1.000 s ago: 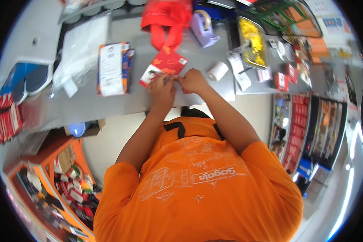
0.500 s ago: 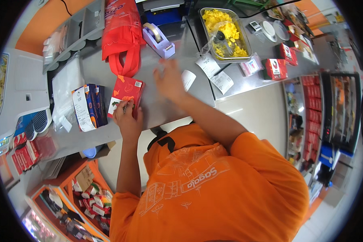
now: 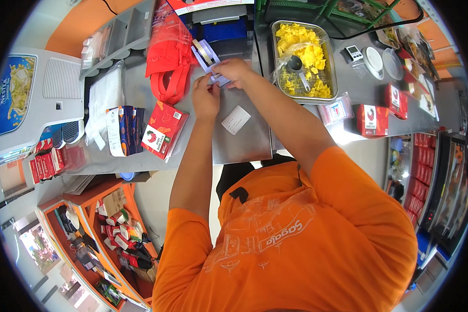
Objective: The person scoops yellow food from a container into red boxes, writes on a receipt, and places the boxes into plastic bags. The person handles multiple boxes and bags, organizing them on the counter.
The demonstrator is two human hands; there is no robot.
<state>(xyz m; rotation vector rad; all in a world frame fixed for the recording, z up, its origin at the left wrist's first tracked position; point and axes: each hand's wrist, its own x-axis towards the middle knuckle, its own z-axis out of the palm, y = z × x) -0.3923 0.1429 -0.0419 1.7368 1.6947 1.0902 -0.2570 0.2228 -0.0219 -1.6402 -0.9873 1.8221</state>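
Both of my hands meet at the front end of a lilac tape dispenser point(image 3: 205, 54), which holds a roll of clear tape. My left hand point(image 3: 207, 96) has its fingertips pinched low against the cutter end. From the right, my right hand point(image 3: 235, 72) closes its fingers on the same end; whatever is between the fingertips is too small to make out. Left of my left forearm lies a red printed box point(image 3: 164, 129), with no hand on it. A white paper slip point(image 3: 236, 120) lies between my forearms.
Dark blue boxes point(image 3: 134, 131) with a receipt stand left of the red box. A red carry bag point(image 3: 169, 57) lies behind. Right of my right arm is a metal tray point(image 3: 332, 62) of yellow pieces with a black-headed scoop. Small red boxes point(image 3: 372, 120) sit farther right.
My left hand has let go of the red box and moved up and right to the tape dispenser. My right hand has closed in on the dispenser's front end. The view has shifted slightly.
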